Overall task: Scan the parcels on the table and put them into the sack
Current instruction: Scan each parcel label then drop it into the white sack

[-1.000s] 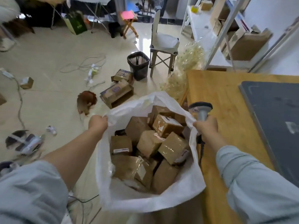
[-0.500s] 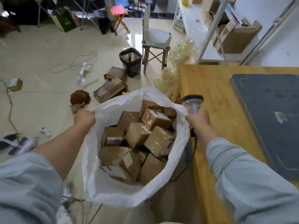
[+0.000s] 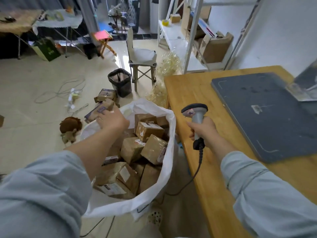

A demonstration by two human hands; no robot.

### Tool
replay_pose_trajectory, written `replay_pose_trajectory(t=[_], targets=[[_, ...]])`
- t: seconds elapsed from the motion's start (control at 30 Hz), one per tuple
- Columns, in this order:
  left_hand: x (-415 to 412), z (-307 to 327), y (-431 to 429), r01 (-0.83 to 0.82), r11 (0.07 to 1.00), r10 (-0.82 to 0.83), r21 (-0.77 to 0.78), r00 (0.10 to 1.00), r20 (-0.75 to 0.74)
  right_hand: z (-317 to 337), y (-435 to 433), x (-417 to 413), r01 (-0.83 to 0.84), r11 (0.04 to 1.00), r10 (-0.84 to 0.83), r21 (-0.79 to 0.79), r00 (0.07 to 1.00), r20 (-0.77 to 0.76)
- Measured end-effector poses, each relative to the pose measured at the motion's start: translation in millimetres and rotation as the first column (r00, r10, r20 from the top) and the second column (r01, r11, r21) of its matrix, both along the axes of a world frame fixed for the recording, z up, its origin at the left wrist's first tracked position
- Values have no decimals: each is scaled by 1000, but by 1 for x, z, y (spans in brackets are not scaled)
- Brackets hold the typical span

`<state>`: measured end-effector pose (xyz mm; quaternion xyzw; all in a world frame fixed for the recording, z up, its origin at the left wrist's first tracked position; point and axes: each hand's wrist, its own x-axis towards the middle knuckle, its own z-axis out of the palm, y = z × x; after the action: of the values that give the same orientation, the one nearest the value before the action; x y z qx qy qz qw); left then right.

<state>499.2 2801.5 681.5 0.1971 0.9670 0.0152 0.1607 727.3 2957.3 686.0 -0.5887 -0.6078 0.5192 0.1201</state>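
A white sack stands open on the floor against the wooden table, filled with several brown taped parcels. My left hand is at the sack's far left rim with its fingers curled over the edge; the forearm crosses above the parcels. My right hand grips the handle of a grey barcode scanner over the table's left edge, with the scanner's head pointing left toward the sack. Its black cable hangs down past the sack. I see no parcel on the visible part of the table.
A dark mat lies on the table. On the floor beyond the sack lie loose boxes, a brown plush toy, a black bin, a folding chair and cables. White shelving stands at the back right.
My left hand has moved from the sack's left rim to the far rim, and the left side has sagged. My right hand with the scanner has moved from the sack's right rim onto the table.
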Motion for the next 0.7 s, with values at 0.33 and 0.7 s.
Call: replay_pose_trajectory(t=[0.33,0.7], targets=[[246,47,71,553,832,-550,42,832,-73,65,-59,199,299,844,-490,-444,767,-415],[527,58,108,912,383,-913,149,398,-92,86,-109,479,571,532,-817,-625,153,-556]])
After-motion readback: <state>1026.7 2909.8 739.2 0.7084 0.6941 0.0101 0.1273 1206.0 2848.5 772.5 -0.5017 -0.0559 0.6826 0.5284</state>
